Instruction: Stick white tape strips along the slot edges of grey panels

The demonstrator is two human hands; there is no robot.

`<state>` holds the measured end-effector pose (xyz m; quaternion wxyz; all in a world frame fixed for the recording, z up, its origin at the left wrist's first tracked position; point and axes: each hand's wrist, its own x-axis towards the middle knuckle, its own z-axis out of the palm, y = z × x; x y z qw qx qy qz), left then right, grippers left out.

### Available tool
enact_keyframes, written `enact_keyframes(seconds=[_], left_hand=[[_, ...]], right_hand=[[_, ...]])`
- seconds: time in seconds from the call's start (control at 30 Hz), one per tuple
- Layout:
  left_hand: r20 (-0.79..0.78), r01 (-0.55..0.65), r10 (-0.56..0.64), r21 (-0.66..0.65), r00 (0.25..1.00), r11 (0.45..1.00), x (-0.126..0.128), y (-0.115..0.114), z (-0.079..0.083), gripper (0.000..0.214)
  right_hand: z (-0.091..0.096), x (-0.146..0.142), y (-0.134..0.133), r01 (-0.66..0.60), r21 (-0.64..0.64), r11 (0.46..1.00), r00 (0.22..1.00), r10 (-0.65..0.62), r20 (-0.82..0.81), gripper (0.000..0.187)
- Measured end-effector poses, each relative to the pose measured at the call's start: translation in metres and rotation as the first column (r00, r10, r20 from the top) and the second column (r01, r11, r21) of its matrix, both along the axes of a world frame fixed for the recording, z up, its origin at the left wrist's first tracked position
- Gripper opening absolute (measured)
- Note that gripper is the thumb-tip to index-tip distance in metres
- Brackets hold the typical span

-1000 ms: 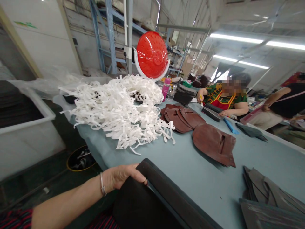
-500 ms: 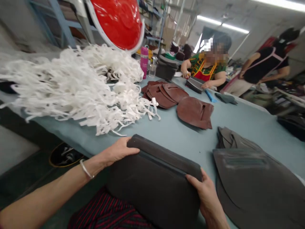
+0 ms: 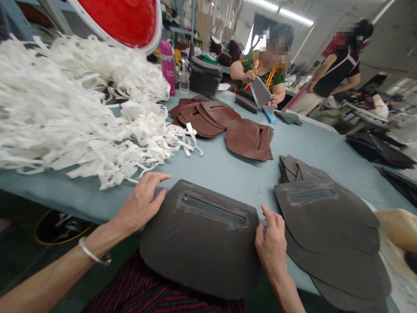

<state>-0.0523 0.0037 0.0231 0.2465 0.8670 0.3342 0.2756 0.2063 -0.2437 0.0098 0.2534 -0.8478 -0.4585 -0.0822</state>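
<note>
A dark grey leather panel [image 3: 198,248] with a rounded lower edge lies at the table's near edge, its lower part over my lap. Near its top runs a long slot with pale smears around it. My left hand [image 3: 141,202] is beside the upper left edge, thumb and fingers apart, holding nothing. At the opposite side my right hand [image 3: 271,237] has its fingers spread, with the thumb close to the panel's right edge; whether it touches I cannot tell. More grey panels [image 3: 325,221] lie overlapped to the right, the top one slotted too.
A heap of white strips [image 3: 81,113] covers the left of the table [image 3: 202,171]. Brown leather pieces [image 3: 249,139] lie farther back. Beyond them are a pink bottle [image 3: 167,67], a clear bottle [image 3: 184,76] and a person [image 3: 273,69] holding a grey piece. Another person [image 3: 339,69] stands behind.
The panel's folded-over top now lies flat, showing the slot. Both my hands have let go and moved out to its sides. The person across has lifted a grey piece.
</note>
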Motion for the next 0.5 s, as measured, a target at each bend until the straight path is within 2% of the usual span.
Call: enact_keyframes(seconds=[0.03, 0.1, 0.17, 0.27, 0.4, 0.5], left_hand=[[-0.017, 0.031, -0.031, 0.029, 0.999, 0.999, 0.000, -0.005, 0.000, 0.037], [-0.087, 0.136, -0.128, 0.098, 0.988, 0.986, 0.003, -0.014, -0.003, 0.044], [-0.199, 0.258, -0.225, 0.161, 0.954, 0.953, 0.005, -0.022, -0.008, 0.052], [-0.318, 0.313, -0.241, 0.200, 0.917, 0.928, 0.005, -0.026, -0.015, 0.052], [-0.319, 0.281, -0.206, 0.210, 0.925, 0.937, 0.000, -0.025, -0.019, 0.045], [-0.311, 0.277, -0.200, 0.226, 0.929, 0.934, -0.002, -0.025, -0.018, 0.042]], right_hand=[[0.000, -0.002, -0.001, -0.105, -0.054, 0.993, 0.993, 0.107, 0.042, 0.048], [0.001, -0.006, -0.003, -0.287, -0.185, 0.940, 0.946, 0.308, 0.100, 0.054], [-0.001, -0.006, -0.006, -0.340, -0.289, 0.895, 0.901, 0.398, 0.171, 0.055], [-0.007, -0.001, -0.012, -0.322, -0.282, 0.904, 0.873, 0.399, 0.281, 0.048], [-0.016, 0.005, -0.018, -0.374, -0.196, 0.907, 0.831, 0.421, 0.364, 0.038], [-0.023, 0.012, -0.020, -0.387, -0.197, 0.901, 0.793, 0.434, 0.427, 0.037]])
